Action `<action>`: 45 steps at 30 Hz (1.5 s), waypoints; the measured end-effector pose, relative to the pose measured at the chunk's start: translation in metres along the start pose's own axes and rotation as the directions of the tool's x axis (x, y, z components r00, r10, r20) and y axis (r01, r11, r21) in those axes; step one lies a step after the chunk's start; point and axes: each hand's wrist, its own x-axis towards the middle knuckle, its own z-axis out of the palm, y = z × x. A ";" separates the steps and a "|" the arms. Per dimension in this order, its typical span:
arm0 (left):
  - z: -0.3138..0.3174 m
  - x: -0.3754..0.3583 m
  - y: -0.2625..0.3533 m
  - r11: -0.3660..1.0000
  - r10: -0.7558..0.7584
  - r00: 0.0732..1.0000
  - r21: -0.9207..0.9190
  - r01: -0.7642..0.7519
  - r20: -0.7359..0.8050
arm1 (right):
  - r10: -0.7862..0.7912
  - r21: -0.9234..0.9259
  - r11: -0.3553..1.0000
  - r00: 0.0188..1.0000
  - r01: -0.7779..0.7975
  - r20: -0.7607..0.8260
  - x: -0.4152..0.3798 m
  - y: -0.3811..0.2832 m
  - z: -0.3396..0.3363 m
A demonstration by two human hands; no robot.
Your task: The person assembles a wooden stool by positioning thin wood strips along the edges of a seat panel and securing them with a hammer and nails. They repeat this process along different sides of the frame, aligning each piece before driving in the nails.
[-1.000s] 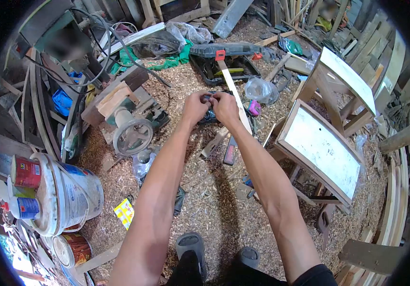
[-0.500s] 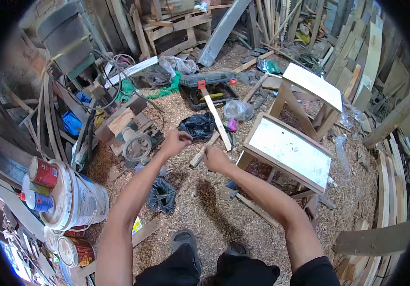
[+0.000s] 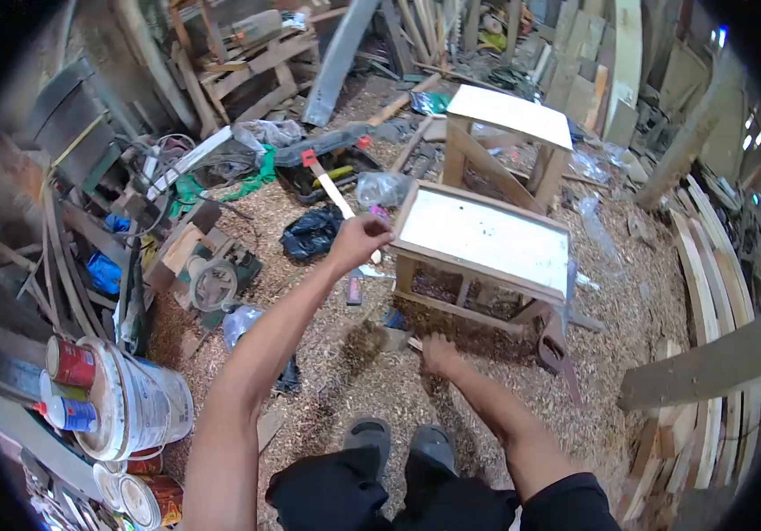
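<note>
My left hand (image 3: 362, 244) is at the left corner of a low wooden stool (image 3: 485, 241) with a white top and wooden rim. Its thumb and fingertips are pinched together, and anything between them is too small to make out. Down by the floor, left of the stool's base, my right hand (image 3: 439, 356) is closed around what looks like a hammer (image 3: 414, 343). Only a short pale piece of its handle shows; my hand and forearm cover the rest. A narrow wooden strip (image 3: 331, 188) slants behind my left hand, resting against an open toolbox (image 3: 363, 162).
Another white-topped stool (image 3: 511, 115) stands behind. A black plastic bag (image 3: 308, 234) and a machine with a handwheel (image 3: 212, 283) are at left. Tins sit on a white bucket (image 3: 154, 398). Long boards (image 3: 708, 336) lean at right. Wood shavings cover the floor.
My view has turned to the right. My left hand has moved to the stool's corner, while my right hand has left the wooden pieces and come down onto the hammer on the floor.
</note>
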 end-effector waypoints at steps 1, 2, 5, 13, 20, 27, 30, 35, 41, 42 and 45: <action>0.006 0.002 0.014 0.998 0.009 1.000 0.057 -0.010 0.029 | -0.014 0.089 0.996 1.000 0.012 0.014 -0.001 0.003 -0.003; 0.012 0.007 0.029 0.993 0.022 0.998 0.111 -0.029 0.060 | 0.018 0.100 0.995 1.000 -0.019 0.016 -0.005 0.009 -0.006; 0.034 0.027 0.040 0.999 0.022 0.986 0.023 -0.027 0.167 | -0.028 0.213 0.976 0.998 0.038 -0.052 -0.050 0.013 -0.043; 0.100 0.040 0.057 0.979 0.172 0.952 -0.151 -0.136 0.255 | 0.181 0.490 0.872 0.937 -0.013 -0.298 -0.122 0.029 -0.163; 0.108 0.055 0.047 0.959 0.277 0.937 -0.121 -0.256 0.214 | 0.523 0.563 0.813 0.611 -0.149 -0.594 -0.116 0.098 -0.245; 0.032 0.079 -0.010 0.995 0.075 0.997 -0.067 -0.076 -0.012 | 0.422 0.411 0.891 0.681 -0.192 -0.599 -0.141 0.179 -0.228; -0.004 0.058 -0.022 0.984 -0.098 0.991 -0.160 0.083 -0.087 | 0.532 0.522 0.817 0.672 -0.246 -0.516 -0.149 0.182 -0.221; -0.013 0.022 -0.023 0.949 -0.211 0.972 -0.260 0.178 -0.103 | 0.584 0.671 0.722 0.666 -0.165 -0.464 -0.148 0.189 -0.211; 0.006 0.005 -0.028 0.980 -0.185 0.975 -0.098 0.173 -0.126 | 0.502 0.645 0.762 0.680 -0.055 -0.535 -0.146 0.212 -0.191; 0.009 0.004 -0.028 0.983 -0.183 0.972 -0.056 0.177 -0.148 | 0.513 0.657 0.751 0.686 -0.067 -0.516 -0.148 0.208 -0.193; 0.013 0.002 -0.030 0.982 -0.187 0.960 -0.035 0.184 -0.209 | 0.552 0.658 0.739 0.689 -0.144 -0.469 -0.154 0.185 -0.201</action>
